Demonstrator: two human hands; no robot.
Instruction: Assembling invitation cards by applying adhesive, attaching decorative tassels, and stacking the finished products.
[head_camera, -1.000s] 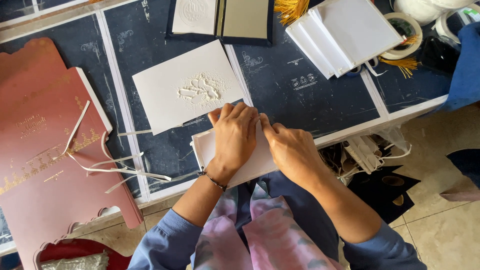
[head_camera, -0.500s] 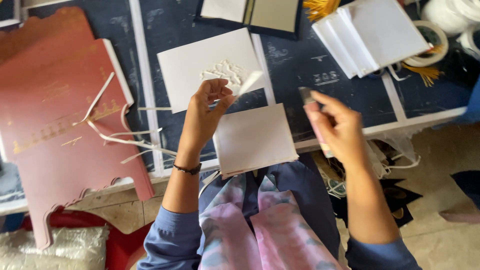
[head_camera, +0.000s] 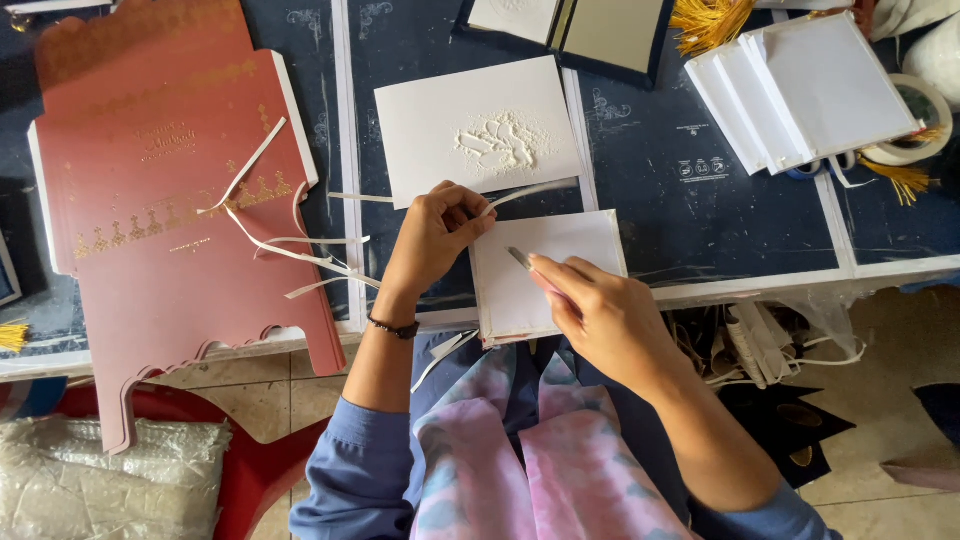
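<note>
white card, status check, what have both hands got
Left hand pinches a thin white strip above the white card. Right hand holds a small blade on the card. Loose strips lie left, clear.

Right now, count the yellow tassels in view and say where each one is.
3. One tassel lies at the top edge beside the stack of white cards. One tassel sits under the tape roll at right. One tassel pokes in at the far left edge. More may be hidden.

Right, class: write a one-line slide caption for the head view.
Left hand peels a white strip off a white card; right hand holds a small blade.
</note>
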